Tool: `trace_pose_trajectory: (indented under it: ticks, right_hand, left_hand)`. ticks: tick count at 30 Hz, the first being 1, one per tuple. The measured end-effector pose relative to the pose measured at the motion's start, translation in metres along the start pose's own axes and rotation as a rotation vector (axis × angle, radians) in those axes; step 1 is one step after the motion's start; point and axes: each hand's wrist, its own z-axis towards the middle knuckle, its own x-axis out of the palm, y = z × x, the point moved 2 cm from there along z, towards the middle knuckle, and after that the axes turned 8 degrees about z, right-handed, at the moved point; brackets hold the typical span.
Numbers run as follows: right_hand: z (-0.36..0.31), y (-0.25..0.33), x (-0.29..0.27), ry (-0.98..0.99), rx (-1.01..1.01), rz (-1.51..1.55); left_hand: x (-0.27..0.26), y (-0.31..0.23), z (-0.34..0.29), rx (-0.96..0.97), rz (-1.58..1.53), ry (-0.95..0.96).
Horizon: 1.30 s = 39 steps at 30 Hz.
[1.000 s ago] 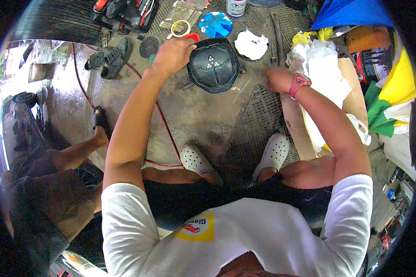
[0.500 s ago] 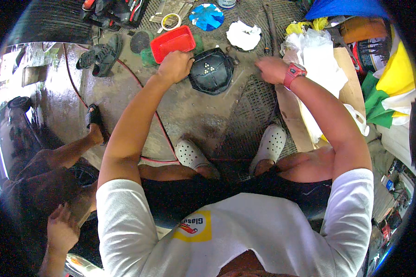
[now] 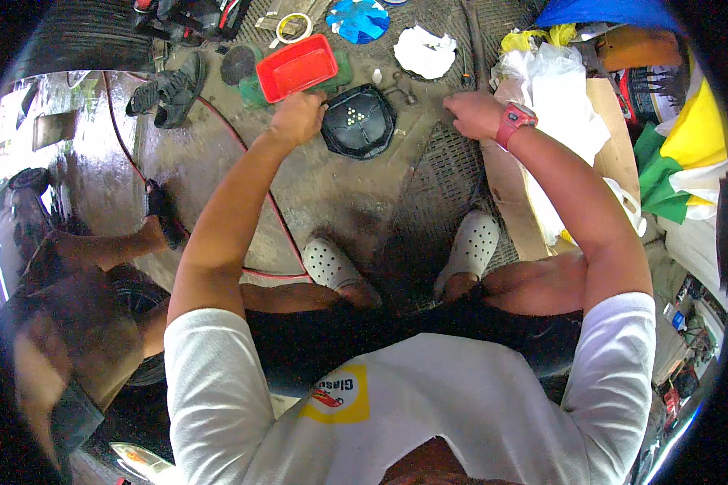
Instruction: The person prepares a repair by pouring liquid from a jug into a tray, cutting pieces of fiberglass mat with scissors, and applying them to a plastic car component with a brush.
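On a worn floor (image 3: 348, 190), a person's left hand (image 3: 299, 120) bends its fingers at the far left edge of a black octagonal part (image 3: 359, 127); whether that grip has hold of the rim cannot be told. Just beyond sits a red tray (image 3: 298, 69), green material (image 3: 252, 93) showing at two sides. The right hand (image 3: 474, 115), a red watch (image 3: 515, 121) at its wrist, curls its fingers near the far left corner of a cardboard sheet (image 3: 512, 206), its hold equally unclear. Crumpled white material (image 3: 425, 52) lies farther off, near a blue disc (image 3: 357, 20).
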Motion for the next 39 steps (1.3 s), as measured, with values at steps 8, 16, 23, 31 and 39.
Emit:
trace_pose_trajectory:
  ticks: [8,16,23,31,39]
  right_hand:
    - [-0.001,-0.009,0.005,-0.077,-0.057,0.027]
    - [0.001,-0.007,0.002,-0.012,-0.053,-0.011]
    - [0.002,-0.005,0.003,-0.026,-0.111,-0.031]
    - [0.010,-0.032,0.008,0.041,-0.164,-0.088]
    - [-0.040,0.006,-0.100,-0.379,-0.116,-0.116]
  left_hand:
    - [0.014,0.006,0.005,-0.033,0.030,0.026]
    - [0.012,0.005,0.006,-0.014,0.064,0.002]
    - [0.015,0.011,0.003,-0.049,0.021,0.034]
    - [0.008,0.016,0.003,-0.023,0.043,0.124]
    - [-0.013,0.004,0.003,-0.070,-0.041,0.009]
